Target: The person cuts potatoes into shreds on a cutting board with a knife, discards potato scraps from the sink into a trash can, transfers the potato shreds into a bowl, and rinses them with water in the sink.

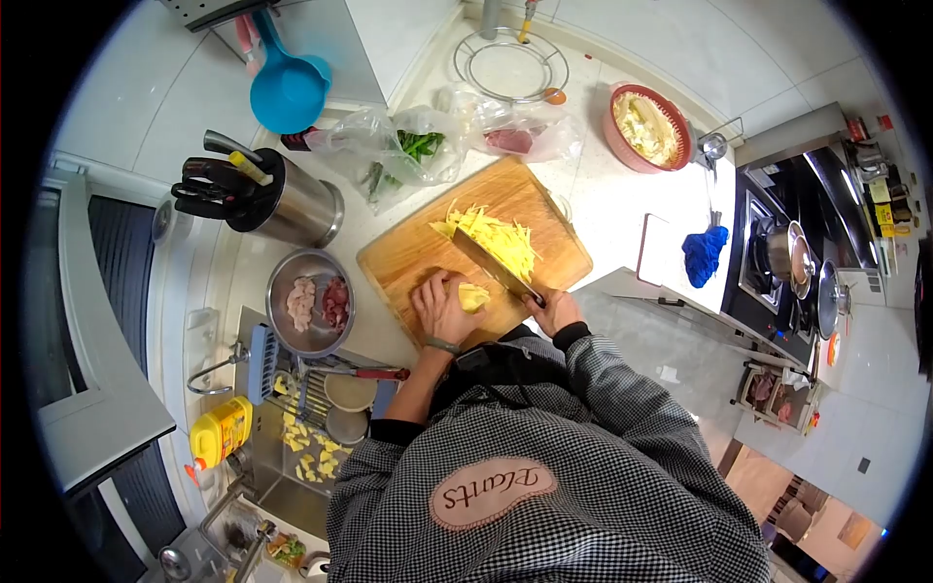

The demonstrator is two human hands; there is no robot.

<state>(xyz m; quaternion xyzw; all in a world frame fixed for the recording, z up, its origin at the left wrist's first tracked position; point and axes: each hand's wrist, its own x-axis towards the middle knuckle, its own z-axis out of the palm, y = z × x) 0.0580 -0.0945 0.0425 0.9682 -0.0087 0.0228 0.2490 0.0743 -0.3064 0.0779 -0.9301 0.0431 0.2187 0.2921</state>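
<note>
A wooden cutting board (398, 257) lies on the counter in front of me. Across it runs a pile of thin yellow potato strips (505, 238). My right hand (556, 313) grips the dark handle of a kitchen knife (483, 257), whose broad blade lies along the near side of the pile. My left hand (442, 308) has its fingers curled over the board's near left part. They close against a pale yellow potato piece (473, 297), partly hidden by the fingers.
Left of the board are a steel bowl (311, 335) of raw meat and a knife block (301, 199). Plastic bags (379, 146) with green peppers lie behind. A red basin (618, 136) stands back right, near the stove (758, 248). Peelings (311, 457) lie in the sink.
</note>
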